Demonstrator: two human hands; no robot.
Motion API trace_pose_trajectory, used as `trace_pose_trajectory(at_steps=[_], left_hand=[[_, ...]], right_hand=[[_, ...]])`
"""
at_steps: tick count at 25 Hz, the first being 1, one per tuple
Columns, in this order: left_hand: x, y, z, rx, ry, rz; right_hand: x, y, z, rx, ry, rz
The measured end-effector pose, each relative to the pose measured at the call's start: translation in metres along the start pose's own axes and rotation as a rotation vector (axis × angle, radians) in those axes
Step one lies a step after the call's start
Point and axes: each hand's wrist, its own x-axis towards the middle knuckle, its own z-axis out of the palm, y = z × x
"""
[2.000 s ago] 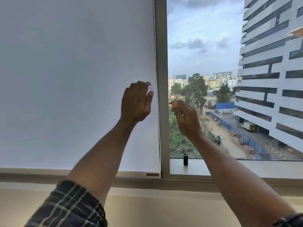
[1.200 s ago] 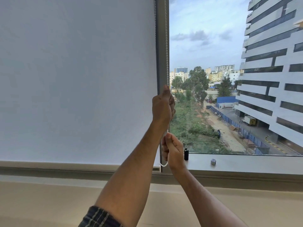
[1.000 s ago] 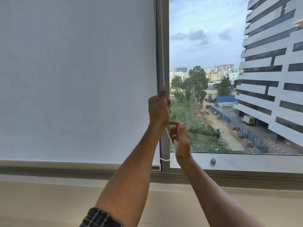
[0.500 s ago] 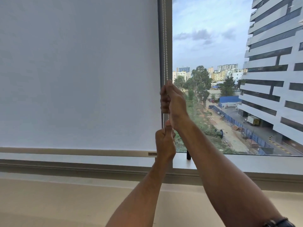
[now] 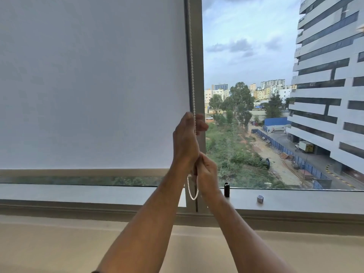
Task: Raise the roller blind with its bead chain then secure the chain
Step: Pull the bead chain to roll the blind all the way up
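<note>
My left hand (image 5: pixel 185 140) is clamped on the white beaded plastic chain (image 5: pixel 192 75) against the grey metal window post (image 5: pixel 197 56); my right hand (image 5: pixel 206 174) grips it just below, with the loop hanging beneath. The smooth, matte white fabric roller blind (image 5: pixel 92 81), left of the post, has barely lifted: only a thin strip of glass shows under its flat bottom bar (image 5: pixel 82 172). I judge most of the raising remains, plus securing the chain.
</note>
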Motion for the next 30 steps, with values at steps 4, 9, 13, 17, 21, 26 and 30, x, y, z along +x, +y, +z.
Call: trace_pose_trajectory(at_steps=[4,9,13,17,21,26,30], left_hand=[[0.018,0.014,0.025,-0.075,-0.007,-0.099],[0.006,-0.006,0.023,-0.011,0.123,-0.028],[-0.038,-0.048,0.019,0.066,0.068,-0.065],[-0.077,-0.081,0.018,-0.034,0.021,-0.194],[-0.091,-0.097,0.012,-0.071,-0.023,-0.224],[-0.076,-0.096,-0.019,0.022,0.002,-0.232],[-0.03,-0.053,-0.016,-0.009,0.132,-0.108]], right_hand=[[-0.01,0.017,-0.01,0.03,-0.031,0.03],[0.005,-0.001,-0.03,-0.133,0.053,-0.084],[0.047,-0.052,-0.023,-0.095,0.137,-0.245],[0.069,-0.09,0.017,0.009,-0.093,-0.042],[0.057,-0.079,0.028,0.049,-0.058,-0.003],[0.033,-0.048,0.008,0.07,-0.101,-0.04],[0.008,-0.011,-0.008,-0.047,-0.062,0.0]])
